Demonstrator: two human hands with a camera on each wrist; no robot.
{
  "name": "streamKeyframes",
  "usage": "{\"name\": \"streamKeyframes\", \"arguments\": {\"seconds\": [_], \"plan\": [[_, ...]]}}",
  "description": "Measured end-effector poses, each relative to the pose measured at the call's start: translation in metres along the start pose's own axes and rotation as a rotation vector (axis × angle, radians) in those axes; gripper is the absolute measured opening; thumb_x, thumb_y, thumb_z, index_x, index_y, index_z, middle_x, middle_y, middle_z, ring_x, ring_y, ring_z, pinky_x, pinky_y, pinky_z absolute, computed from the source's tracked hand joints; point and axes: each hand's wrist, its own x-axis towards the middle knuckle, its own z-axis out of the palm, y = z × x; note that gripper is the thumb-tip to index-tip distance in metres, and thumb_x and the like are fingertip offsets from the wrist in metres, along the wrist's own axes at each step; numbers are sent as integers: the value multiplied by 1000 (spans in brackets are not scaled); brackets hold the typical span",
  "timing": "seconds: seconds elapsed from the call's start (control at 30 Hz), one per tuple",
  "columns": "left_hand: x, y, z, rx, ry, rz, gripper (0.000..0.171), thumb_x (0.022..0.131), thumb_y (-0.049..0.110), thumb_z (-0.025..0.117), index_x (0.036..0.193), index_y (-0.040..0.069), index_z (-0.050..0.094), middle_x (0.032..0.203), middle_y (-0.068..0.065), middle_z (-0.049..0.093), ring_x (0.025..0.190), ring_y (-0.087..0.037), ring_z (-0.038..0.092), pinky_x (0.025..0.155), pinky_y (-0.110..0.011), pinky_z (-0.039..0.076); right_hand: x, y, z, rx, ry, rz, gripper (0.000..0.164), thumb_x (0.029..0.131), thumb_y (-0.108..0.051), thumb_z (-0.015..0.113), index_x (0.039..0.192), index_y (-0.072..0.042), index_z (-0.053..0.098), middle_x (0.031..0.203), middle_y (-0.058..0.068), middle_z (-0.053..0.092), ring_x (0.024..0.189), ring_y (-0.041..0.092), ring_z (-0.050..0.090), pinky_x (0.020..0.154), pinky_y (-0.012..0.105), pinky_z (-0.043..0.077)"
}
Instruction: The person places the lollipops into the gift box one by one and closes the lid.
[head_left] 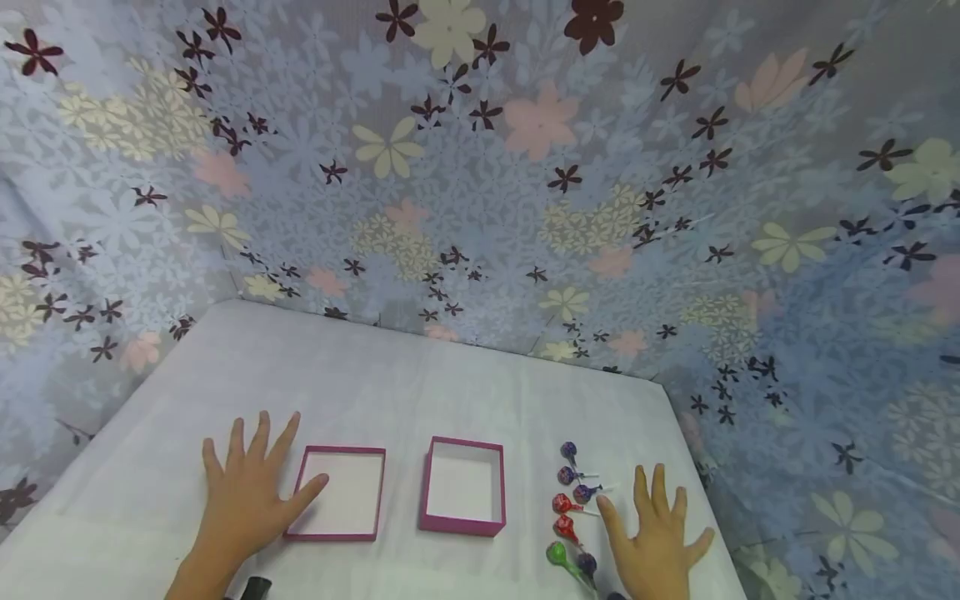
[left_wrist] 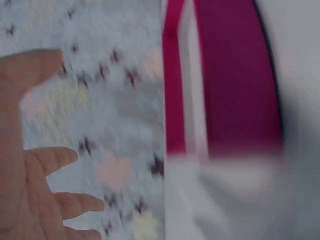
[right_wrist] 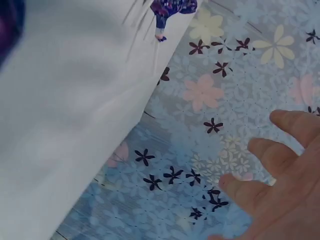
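My left hand (head_left: 246,498) is spread with straight fingers at the left edge of a shallow white box lid with a pink rim (head_left: 345,537); its thumb reaches over the lid, and I cannot tell if it touches. Right of the lid stands a deeper pink-sided box (head_left: 463,526), white inside. My right hand (head_left: 654,542), fingers spread and holding nothing, is beside several wrapped lollipops. Purple ones (head_left: 566,475) lie at the back, red ones (head_left: 564,527) below them, then a green one (head_left: 557,552) with another purple one (head_left: 587,564). In the right wrist view a purple lollipop (right_wrist: 172,7) shows near the top.
A white cloth covers the table (head_left: 360,375), whose far edge meets a flowered curtain (head_left: 480,208). That curtain also stands along the left and right sides. A dark strap-like piece (head_left: 257,588) shows at my left wrist.
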Motion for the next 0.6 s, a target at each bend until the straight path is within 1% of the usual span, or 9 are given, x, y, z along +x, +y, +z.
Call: {"name": "streamKeyframes", "arguments": {"seconds": [0.07, 0.1, 0.17, 0.2, 0.27, 0.33, 0.37, 0.5, 0.6], "plan": [[-3, 11, 4, -46, -1, 37, 88, 82, 58, 71, 153, 15, 42, 150, -35, 39, 139, -64, 25, 106, -84, 5, -6, 1, 6, 16, 59, -34, 90, 93, -68, 54, 154, -3, 37, 163, 23, 25, 149, 55, 9, 106, 77, -21], [-4, 18, 6, -72, -6, 57, 84, 83, 55, 73, 151, 16, 45, 151, -33, 41, 140, -62, 26, 106, -84, 7, -8, 2, 10, 21, 100, -59, 85, 92, -64, 59, 150, -4, 45, 158, 23, 36, 148, 53, 17, 108, 77, -18], [0, 33, 11, -127, -16, 99, 76, 83, 51, 74, 147, 18, 50, 152, -29, 43, 141, -58, 28, 107, -82, 10, -10, 2, 17, 44, 191, -115, 71, 88, -54, 71, 138, -5, 60, 143, 22, 56, 141, 48, 35, 110, 76, -10], [2, 40, 14, -145, -22, 121, 73, 83, 50, 74, 146, 19, 52, 152, -27, 44, 142, -57, 29, 108, -81, 11, -11, 2, 20, 47, 228, -138, 62, 86, -48, 76, 131, -7, 67, 133, 21, 64, 135, 45, 43, 110, 76, -4], [6, 53, 20, -174, -43, 166, 70, 84, 52, 73, 144, 21, 55, 152, -24, 45, 142, -54, 31, 109, -79, 14, -14, 0, 26, 56, 262, -176, 47, 82, -39, 82, 118, -10, 74, 117, 16, 72, 123, 40, 53, 107, 75, 6], [10, 64, 25, -195, -72, 213, 72, 83, 57, 72, 144, 23, 54, 153, -21, 45, 143, -52, 33, 111, -77, 18, -17, -4, 30, 64, 255, -194, 38, 79, -35, 85, 110, -14, 78, 107, 10, 75, 113, 35, 57, 101, 73, 13], [12, 69, 27, -205, -84, 241, 75, 83, 59, 72, 145, 23, 53, 154, -20, 44, 143, -51, 33, 111, -76, 19, -18, -5, 32, 57, 233, -196, 36, 79, -36, 85, 108, -16, 79, 104, 7, 75, 109, 33, 58, 98, 71, 16], [19, 85, 36, -233, -153, 352, 92, 78, 71, 70, 152, 22, 46, 158, -18, 40, 146, -47, 32, 113, -71, 26, -26, -10, 35, 50, 134, -199, 28, 78, -39, 85, 99, -21, 80, 98, -3, 75, 101, 26, 59, 91, 67, 20], [24, 94, 43, -234, -215, 414, 106, 74, 79, 67, 157, 20, 37, 161, -18, 34, 148, -44, 28, 115, -67, 27, -34, -8, 36, 50, 79, -201, 24, 76, -37, 87, 94, -23, 80, 96, -6, 75, 98, 23, 59, 89, 63, 21]]}}
